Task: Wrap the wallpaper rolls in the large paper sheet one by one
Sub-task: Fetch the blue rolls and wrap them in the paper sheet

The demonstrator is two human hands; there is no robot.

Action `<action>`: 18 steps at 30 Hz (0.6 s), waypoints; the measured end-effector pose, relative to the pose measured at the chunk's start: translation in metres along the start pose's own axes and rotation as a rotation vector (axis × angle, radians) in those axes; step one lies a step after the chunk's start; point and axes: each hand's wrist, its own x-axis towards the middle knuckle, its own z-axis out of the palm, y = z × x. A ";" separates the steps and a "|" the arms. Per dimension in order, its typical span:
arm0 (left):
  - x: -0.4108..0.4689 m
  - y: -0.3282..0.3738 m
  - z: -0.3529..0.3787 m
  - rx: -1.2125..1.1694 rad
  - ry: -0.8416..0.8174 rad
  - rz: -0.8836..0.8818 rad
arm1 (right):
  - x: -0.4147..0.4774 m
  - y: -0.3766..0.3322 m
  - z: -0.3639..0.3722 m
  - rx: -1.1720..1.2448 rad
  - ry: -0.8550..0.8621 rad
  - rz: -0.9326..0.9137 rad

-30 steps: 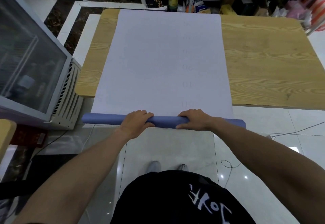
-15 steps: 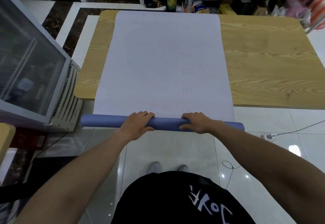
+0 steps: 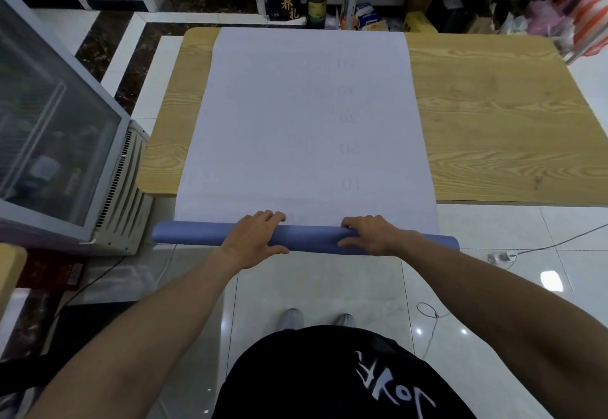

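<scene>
Head view: 1 blue wallpaper roll [image 3: 309,239] lies crosswise at the near end of the large paper sheet [image 3: 306,122], just off the near edge of the wooden table [image 3: 493,122], above the floor. The left hand [image 3: 253,237] and right hand [image 3: 368,234] both grip its middle, fingers curled over the top, thumbs underneath. Over the last second the roll has hardly shifted, so wrapping seems only just beginning.

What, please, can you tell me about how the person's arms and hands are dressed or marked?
The left arm and right arm are bare, with no sleeves in view. The left hand and right hand wear no gloves, and no watch, ring or bracelet shows. Below is a black garment with white lettering, and light-coloured shoes.
</scene>
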 end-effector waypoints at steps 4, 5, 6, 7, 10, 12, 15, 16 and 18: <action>0.001 -0.001 0.000 0.038 0.011 0.003 | -0.001 -0.002 0.002 -0.114 0.025 -0.005; 0.001 -0.001 -0.001 0.038 0.012 -0.005 | -0.001 -0.003 0.003 -0.125 0.037 -0.003; 0.002 -0.001 -0.001 0.041 0.012 -0.009 | -0.001 -0.003 0.004 -0.126 0.062 0.004; 0.002 -0.002 -0.002 0.047 0.005 -0.012 | -0.001 -0.003 0.005 -0.117 0.097 0.008; 0.003 -0.003 -0.004 0.036 -0.014 -0.016 | 0.002 -0.003 0.004 -0.093 0.146 0.012; 0.002 -0.005 -0.005 0.016 -0.016 -0.005 | 0.002 -0.004 0.001 -0.085 0.112 0.024; 0.002 -0.007 -0.003 0.008 -0.025 -0.017 | 0.001 -0.005 -0.005 -0.092 0.050 0.038; 0.002 -0.008 -0.004 0.017 -0.018 -0.013 | 0.001 -0.006 -0.006 -0.099 0.032 0.040; 0.004 -0.009 -0.005 0.036 -0.015 0.011 | 0.002 -0.007 -0.006 -0.124 0.021 0.043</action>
